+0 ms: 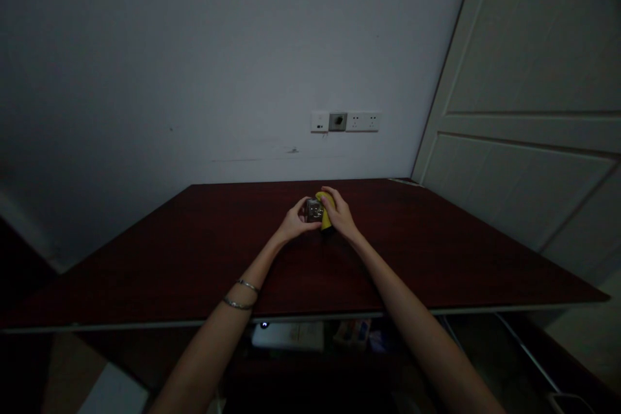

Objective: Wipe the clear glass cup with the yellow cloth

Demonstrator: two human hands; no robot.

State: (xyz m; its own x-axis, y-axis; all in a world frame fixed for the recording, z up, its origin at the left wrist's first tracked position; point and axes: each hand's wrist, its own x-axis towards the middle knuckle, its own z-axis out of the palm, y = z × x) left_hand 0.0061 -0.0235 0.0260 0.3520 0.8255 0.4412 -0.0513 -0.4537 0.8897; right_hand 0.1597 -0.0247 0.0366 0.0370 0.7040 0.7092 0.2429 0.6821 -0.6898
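While a small glassy object (314, 209) is resting in the grasp of the left hand (294, 222), a yellow cloth (326, 218) is covering its right side. The object is sitting over the far middle part of the counter (427, 259); in this dim light and at this size, I cannot tell whether it is touching the surface or being held just above it. The left hand's fingers are curving around the object from the left, parted only by its width, with the thumb lying along the near side. The right hand (342, 215) is pressing the cloth against the object from the right, its fingers bending closed over the fabric. Two silvery bracelets (237, 305) are circling the left forearm. Below the counter's near edge, a white box (288, 336) is lying between the forearms, and a colourful package (353, 332) is lying to its right. Beyond the far edge, a pale wall (194, 65) is rising, carrying a white socket panel (363, 121) with a grey outlet (337, 121) beside it. On the right, a panelled white door (528, 90) is standing alongside the counter.
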